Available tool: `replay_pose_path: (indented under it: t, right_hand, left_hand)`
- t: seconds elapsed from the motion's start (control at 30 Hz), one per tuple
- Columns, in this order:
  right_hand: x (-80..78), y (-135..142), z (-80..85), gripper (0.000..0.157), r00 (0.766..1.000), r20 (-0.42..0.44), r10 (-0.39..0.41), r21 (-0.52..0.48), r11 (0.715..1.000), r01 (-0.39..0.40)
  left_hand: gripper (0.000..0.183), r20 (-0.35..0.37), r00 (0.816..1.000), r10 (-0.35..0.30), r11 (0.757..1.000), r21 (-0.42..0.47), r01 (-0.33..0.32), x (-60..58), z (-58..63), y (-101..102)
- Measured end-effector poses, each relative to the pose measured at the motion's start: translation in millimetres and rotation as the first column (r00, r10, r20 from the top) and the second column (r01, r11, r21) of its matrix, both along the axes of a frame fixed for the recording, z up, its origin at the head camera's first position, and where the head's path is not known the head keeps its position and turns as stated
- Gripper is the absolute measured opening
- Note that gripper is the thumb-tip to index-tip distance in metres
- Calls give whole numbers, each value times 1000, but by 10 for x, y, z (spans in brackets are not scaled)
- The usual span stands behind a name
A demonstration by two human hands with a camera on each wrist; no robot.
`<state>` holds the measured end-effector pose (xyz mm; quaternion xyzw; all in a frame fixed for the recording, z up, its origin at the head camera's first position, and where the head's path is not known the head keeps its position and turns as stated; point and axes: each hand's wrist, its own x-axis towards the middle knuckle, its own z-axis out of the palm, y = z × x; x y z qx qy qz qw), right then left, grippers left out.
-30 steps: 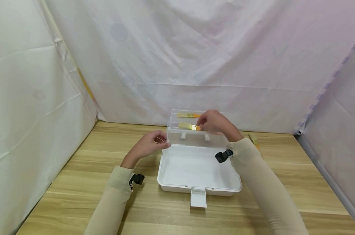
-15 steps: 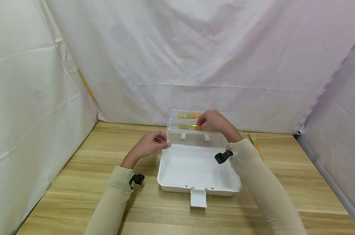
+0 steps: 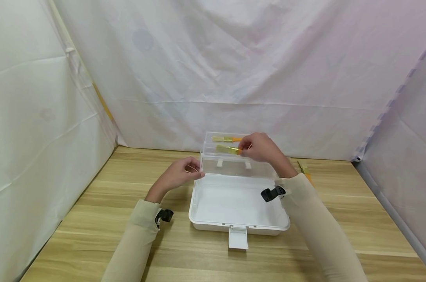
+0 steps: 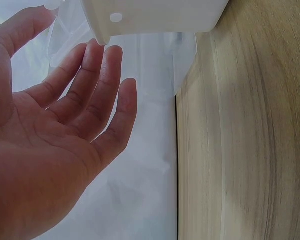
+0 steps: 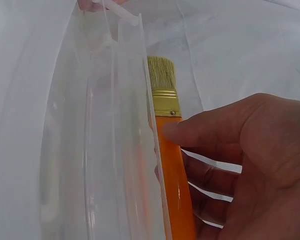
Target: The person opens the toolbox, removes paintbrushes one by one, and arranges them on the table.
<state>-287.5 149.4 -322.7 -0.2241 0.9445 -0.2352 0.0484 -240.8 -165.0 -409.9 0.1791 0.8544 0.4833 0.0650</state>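
My right hand (image 3: 260, 148) pinches the orange handle of a flat paintbrush (image 5: 171, 145) between thumb and fingers. Its pale bristles point left, over the clear stepped trays of the white plastic box (image 3: 239, 199). Behind it, a second orange-handled paintbrush (image 3: 227, 139) lies in the rearmost clear tray (image 3: 209, 137), its handle end hidden by the right hand. At the box's left side is my left hand (image 3: 180, 171), fingers loosely bent and thumb apart. In the left wrist view its fingertips (image 4: 127, 90) are by the box's side, and the thumb tip meets clear plastic.
The box stands raised open on the wooden table (image 3: 103, 219), its latch flap (image 3: 238, 238) hanging forward. Another paintbrush (image 3: 304, 168) lies on the table right of the box, partly behind my right forearm. White cloth (image 3: 213, 70) hangs at the back and sides.
My right hand has shifted slightly right, and the pinched paintbrush has risen a little and tilted in the tray area. The left hand and the box have stayed put.
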Motion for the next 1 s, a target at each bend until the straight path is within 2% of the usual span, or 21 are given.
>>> replay_pose_path:
  t: [0.37,0.57,1.0]
  right_hand:
    - [138,132,16,10,999,-26,-45,-32,999,44]
    - [212,284,-21,13,998,-46,-44,-57,998,42]
    - [417,533,-78,17,992,-24,-126,-150,981,121]
  left_hand:
    - [30,9,1000,9,1000,-16,-9,10,20,-2]
    - [31,6,1000,4,1000,-17,-4,19,22,-8]
    - [29,2,1000,2,1000,-15,-2,26,22,-17]
